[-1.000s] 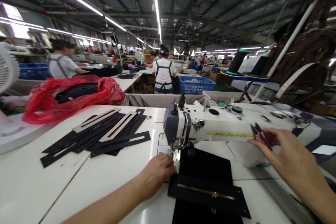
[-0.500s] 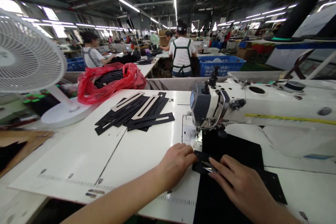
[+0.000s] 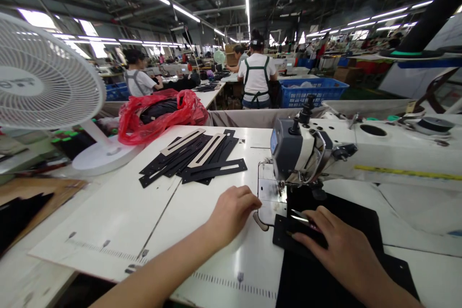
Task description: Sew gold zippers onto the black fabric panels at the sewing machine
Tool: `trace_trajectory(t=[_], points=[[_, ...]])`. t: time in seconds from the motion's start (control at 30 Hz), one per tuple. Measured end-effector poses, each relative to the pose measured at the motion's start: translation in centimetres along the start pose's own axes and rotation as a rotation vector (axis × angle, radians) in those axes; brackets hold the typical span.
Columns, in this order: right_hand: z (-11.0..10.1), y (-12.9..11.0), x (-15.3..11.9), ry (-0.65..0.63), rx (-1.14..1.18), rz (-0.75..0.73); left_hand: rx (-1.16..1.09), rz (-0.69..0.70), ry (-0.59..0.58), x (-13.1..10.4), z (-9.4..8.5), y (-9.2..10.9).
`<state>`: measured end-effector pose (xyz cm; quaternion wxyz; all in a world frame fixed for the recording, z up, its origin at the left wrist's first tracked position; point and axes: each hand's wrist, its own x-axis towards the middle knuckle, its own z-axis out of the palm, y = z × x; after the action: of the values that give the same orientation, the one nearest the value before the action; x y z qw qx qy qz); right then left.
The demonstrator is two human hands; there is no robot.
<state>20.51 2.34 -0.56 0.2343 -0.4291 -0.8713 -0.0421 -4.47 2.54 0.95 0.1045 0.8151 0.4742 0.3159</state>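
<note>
My right hand grips small metal thread snips, whose blades point left. Its thumb lies against a black strip on a larger black fabric panel beside the sewing machine's needle area. My left hand is to the left, just off the strip's end and near the metal needle plate. Its fingertips are pinched together; anything between them is too small to make out. The sewing machine stands just beyond both hands.
Black strips and beige slotted frames lie piled left of the machine. A red plastic bag sits behind them. The white fan stands at far left. Co-workers sit beyond, near a blue basket.
My left hand has come away from the black strip, leftward. The right hand's snips now show more of their blades over the strip. The view has shifted slightly left.
</note>
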Motion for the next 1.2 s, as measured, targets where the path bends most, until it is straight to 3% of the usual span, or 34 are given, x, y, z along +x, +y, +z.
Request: trace_trajectory(t=[0.07, 0.13, 0.2, 0.23, 0.3, 0.37, 0.5, 0.57, 0.63, 0.73, 0.87, 1.0, 1.07, 1.2], points=[[0.1, 0.7, -0.4, -0.059, 0.022, 0.012, -0.054, -0.074, -0.099, -0.6, -1.5, -0.9], [0.0, 1.2, -0.7, -0.123, 0.057, 0.006, -0.132, -0.110, -0.293, -1.8, -3.4, -1.7], [-0.3, 1.4, -0.9, -0.175, 0.084, -0.012, -0.057, -0.163, -0.452, -3.0, -5.1, -2.4], [-0.6, 1.4, -0.9, -0.196, 0.098, -0.036, 0.074, -0.223, -0.448, -3.4, -5.9, -2.6], [-1.0, 1.4, -0.8, -0.208, 0.117, -0.102, 0.368, -0.338, -0.314, -3.7, -6.4, -2.2], [-1.4, 1.0, -0.6, -0.167, 0.118, -0.184, 0.476, -0.323, -0.177, -3.3, -5.5, -0.8], [-2.1, -0.1, -0.2, -0.086, 0.087, -0.344, 0.071, 0.003, -0.156, -1.5, -0.2, 2.5], [-2.5, -0.3, 0.0, -0.072, 0.066, -0.354, 0.010, 0.055, -0.118, -0.9, 2.4, 3.2], [-2.8, 0.1, 0.5, -0.043, 0.005, -0.310, 0.038, 0.118, -0.069, -0.9, 4.0, 3.2], [-3.0, 1.2, 2.0, 0.000, -0.132, -0.321, 0.096, 0.214, 0.020, -1.4, 4.3, 2.8], [-2.2, 1.4, 4.2, -0.130, -0.186, -0.469, 0.119, 0.256, 0.064, -1.9, 3.5, 2.9], [-1.5, 0.5, 5.1, -0.194, -0.126, -0.511, 0.050, 0.243, 0.074, -1.8, 3.6, 3.3], [-1.7, 0.4, 4.8, -0.179, -0.126, -0.464, -0.091, 0.163, 0.068, -1.8, 3.8, 3.3], [-3.2, 0.5, 3.1, -0.174, 0.095, -0.158, -0.406, -0.154, -0.029, -2.3, 3.7, 3.2]])
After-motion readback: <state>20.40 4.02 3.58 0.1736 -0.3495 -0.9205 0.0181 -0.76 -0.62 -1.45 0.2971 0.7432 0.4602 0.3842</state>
